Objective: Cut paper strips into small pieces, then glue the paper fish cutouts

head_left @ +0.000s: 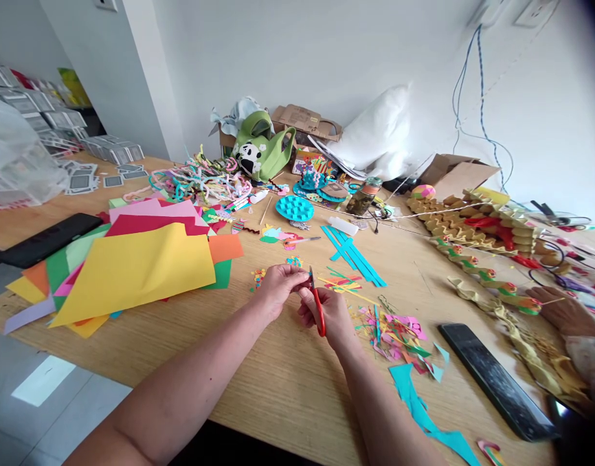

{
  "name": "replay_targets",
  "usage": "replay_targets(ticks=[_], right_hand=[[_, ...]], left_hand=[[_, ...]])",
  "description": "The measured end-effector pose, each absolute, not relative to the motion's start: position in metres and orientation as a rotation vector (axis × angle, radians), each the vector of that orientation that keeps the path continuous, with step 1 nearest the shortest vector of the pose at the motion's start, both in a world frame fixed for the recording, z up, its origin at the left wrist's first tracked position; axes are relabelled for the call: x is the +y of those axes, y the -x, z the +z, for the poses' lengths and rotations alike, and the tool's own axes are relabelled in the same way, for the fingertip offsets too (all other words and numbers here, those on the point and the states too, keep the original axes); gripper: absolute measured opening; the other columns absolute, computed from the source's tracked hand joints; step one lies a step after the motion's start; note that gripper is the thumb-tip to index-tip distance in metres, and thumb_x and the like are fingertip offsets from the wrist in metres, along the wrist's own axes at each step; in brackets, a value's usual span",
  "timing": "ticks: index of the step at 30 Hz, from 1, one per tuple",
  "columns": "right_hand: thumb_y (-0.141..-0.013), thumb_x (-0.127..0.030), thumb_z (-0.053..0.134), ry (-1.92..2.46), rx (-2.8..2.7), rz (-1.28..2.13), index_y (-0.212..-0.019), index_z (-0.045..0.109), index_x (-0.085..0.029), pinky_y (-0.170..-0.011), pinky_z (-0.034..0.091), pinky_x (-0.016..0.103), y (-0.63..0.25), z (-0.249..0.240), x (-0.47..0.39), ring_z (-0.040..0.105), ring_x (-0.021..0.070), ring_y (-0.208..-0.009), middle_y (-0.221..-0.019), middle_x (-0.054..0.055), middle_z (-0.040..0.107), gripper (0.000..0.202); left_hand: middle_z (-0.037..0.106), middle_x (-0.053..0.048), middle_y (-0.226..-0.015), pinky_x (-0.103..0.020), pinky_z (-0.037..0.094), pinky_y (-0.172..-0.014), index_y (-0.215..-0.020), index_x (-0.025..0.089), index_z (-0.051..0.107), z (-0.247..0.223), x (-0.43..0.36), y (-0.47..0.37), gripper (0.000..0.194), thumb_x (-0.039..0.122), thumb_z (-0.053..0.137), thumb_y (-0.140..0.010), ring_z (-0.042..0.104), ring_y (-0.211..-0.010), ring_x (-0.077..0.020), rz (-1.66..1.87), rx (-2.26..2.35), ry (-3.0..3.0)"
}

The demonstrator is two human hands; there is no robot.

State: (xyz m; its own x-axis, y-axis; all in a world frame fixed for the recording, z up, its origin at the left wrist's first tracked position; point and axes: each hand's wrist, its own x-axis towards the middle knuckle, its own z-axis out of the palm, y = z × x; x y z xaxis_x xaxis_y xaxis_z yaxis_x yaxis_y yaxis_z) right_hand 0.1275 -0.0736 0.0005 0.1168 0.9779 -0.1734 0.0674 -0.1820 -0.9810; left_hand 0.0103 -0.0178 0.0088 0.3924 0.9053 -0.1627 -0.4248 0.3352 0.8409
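My right hand (335,316) is closed round a pair of scissors (320,312) with red handles, the narrow blades pointing away from me. My left hand (279,289) pinches a tiny scrap, seemingly blue paper, right beside the blades; the fingers hide most of it. Just beyond the hands lie small piles of cut bits, one blue (294,261) and one yellow and orange (258,279). Thin coloured strips (343,283) and a heap of paper trimmings (392,336) are to the right. Longer blue paper strips (358,257) lie farther back.
Stacked coloured paper (142,265) covers the left side, near a black phone (54,239). Another phone (496,378) and blue offcuts (423,414) lie at right. Another person's hand (566,310) is beside egg-carton pieces (476,226). A green bag (265,152) stands behind.
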Motion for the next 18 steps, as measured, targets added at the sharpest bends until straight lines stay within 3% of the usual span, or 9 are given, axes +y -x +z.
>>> replay_targets(ticks=[12,18], right_hand=[[-0.058,-0.063,0.077,1.479,-1.089,1.213,-0.054,0.055,-0.017,-0.034,0.041,0.021,-0.1282,0.0005,-0.0742,0.053,0.0122,-0.035,-0.047,0.003,0.06,0.051],[-0.059,-0.062,0.077,1.467,-1.105,1.212,-0.054,0.056,-0.016,-0.032,0.039,0.019,-0.1281,-0.0001,-0.0732,0.052,0.011,-0.034,-0.047,0.002,0.06,0.051]], left_hand=[[0.067,-0.006,-0.066,-0.026,0.046,-0.064,-0.066,0.01,0.068,0.0089,-0.0167,-0.01,0.022,0.031,0.074,-0.059,0.061,-0.064,-0.0138,0.965,0.72,-0.777],[0.064,-0.002,-0.061,-0.023,0.042,-0.058,-0.062,0.011,0.066,0.0087,-0.017,-0.0092,0.018,0.027,0.075,-0.058,0.056,-0.057,-0.0102,0.964,0.702,-0.839]])
